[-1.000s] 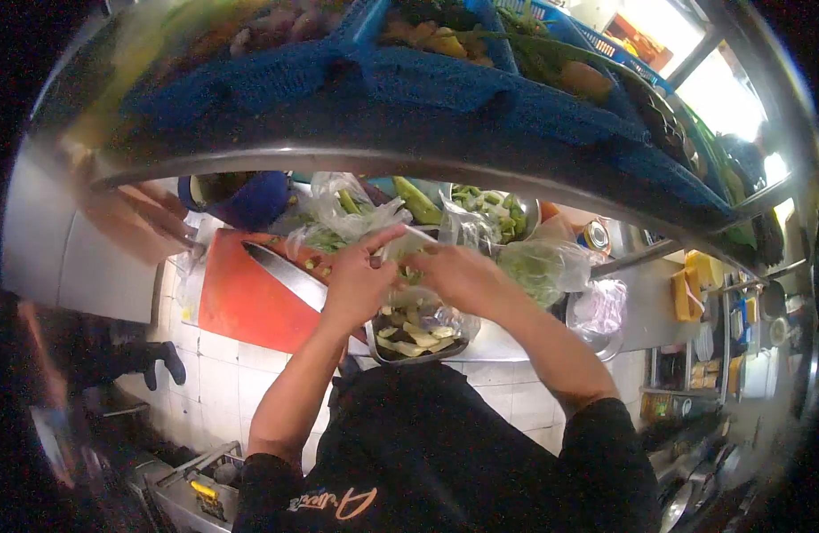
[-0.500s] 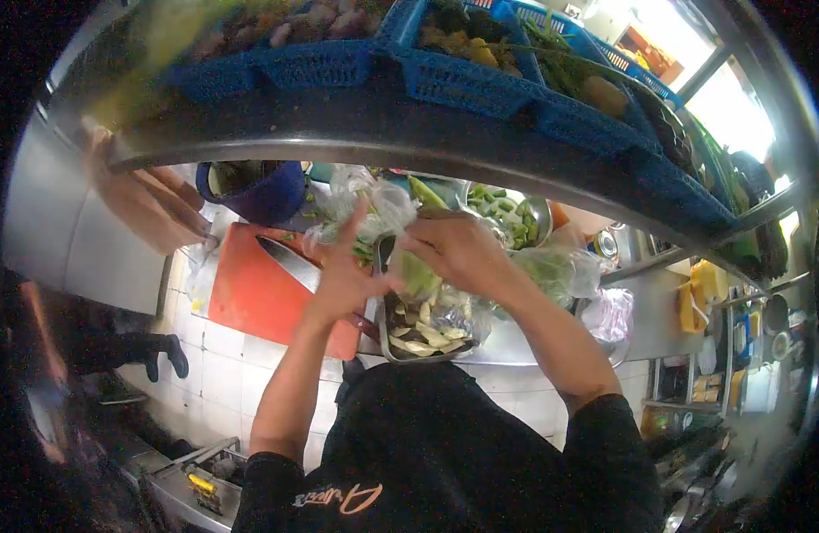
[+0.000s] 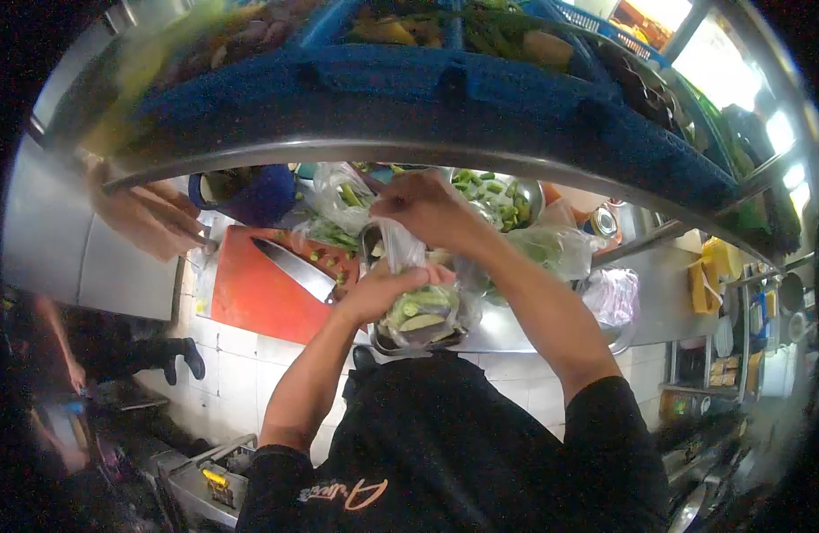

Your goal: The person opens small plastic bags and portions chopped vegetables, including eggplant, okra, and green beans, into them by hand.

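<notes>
My left hand (image 3: 390,291) is closed around the neck of a clear plastic bag (image 3: 420,311) with pale green cut vegetables inside. Above it, my right hand (image 3: 424,211) pinches the stretched top of the same bag. The bag hangs over a metal tray (image 3: 387,342), which holds more cut vegetables. To the left, a large knife (image 3: 294,269) lies on a red cutting board (image 3: 249,298) with small green pieces by its blade. Another clear bag with green vegetables (image 3: 343,197) lies behind my hands.
Blue baskets (image 3: 383,67) of produce stand on the shelf above. A blue container (image 3: 249,194) is behind the board, a metal bowl of green pieces (image 3: 507,200) at the back right. More bags lie right. A co-worker's arm (image 3: 58,338) shows at far left.
My left hand has gone from spread to closed round the bag's neck. My right hand has moved up and left, pulling the bag's top upward.
</notes>
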A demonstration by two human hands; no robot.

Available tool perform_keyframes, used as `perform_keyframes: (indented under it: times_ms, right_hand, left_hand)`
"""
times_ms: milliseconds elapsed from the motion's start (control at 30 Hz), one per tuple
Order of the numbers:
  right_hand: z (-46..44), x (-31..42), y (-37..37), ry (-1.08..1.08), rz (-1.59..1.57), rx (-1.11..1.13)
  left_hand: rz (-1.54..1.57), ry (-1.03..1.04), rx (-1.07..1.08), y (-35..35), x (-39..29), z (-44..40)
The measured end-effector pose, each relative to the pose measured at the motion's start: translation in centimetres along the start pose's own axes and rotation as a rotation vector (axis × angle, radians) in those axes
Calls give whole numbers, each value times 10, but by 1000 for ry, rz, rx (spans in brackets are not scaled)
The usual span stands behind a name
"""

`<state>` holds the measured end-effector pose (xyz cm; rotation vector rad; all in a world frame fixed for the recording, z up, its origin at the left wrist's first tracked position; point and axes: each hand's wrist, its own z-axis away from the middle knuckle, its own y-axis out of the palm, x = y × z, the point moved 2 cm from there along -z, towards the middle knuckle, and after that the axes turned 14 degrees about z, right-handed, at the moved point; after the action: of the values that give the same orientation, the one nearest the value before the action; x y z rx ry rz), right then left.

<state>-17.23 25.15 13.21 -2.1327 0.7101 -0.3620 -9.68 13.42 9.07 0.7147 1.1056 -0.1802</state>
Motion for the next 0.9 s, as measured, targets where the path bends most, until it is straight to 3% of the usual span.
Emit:
perform_keyframes:
  times_ms: [100, 167, 200, 233, 300, 367, 400, 467, 533, 633, 667, 833, 900]
  right_hand:
    - [14, -18, -2, 353, -253, 290]
    - [27, -18, -12, 616, -410, 412]
    - [35, -17, -15, 752, -487, 463]
    - [44, -20, -11, 737, -522, 277]
    - [55, -14, -39, 524, -383, 148]
    - [65, 18, -66, 287, -326, 237]
    - [77, 39, -77, 158, -330, 386]
    - [93, 53, -79, 17, -270, 709]
    - [104, 51, -58, 0, -168, 1063]
    - [102, 49, -75, 69, -270, 781]
    - [101, 56, -79, 65, -248, 800]
    - [87, 90, -114, 106, -157, 874]
    - [92, 90, -125, 213, -114, 708]
  left_hand:
    - [-90, 73, 16, 8, 19, 0]
    - [308, -38, -83, 18, 32, 7]
    - [201, -50, -155, 18, 43, 8]
    - [94, -61, -225, 15, 58, 8]
    - [397, -104, -296, 16, 85, 15]
    - [53, -105, -242, 25, 89, 24]
    - [-127, -100, -200, 32, 86, 27]
    - [-88, -124, -206, 47, 73, 34]
    - [-148, -171, 14, 49, 60, 43]
    - [64, -70, 42, 48, 63, 61]
    - [114, -20, 80, 48, 63, 66]
    - [-523, 68, 41, 51, 67, 76]
    - [-307, 178, 30, 49, 70, 78]
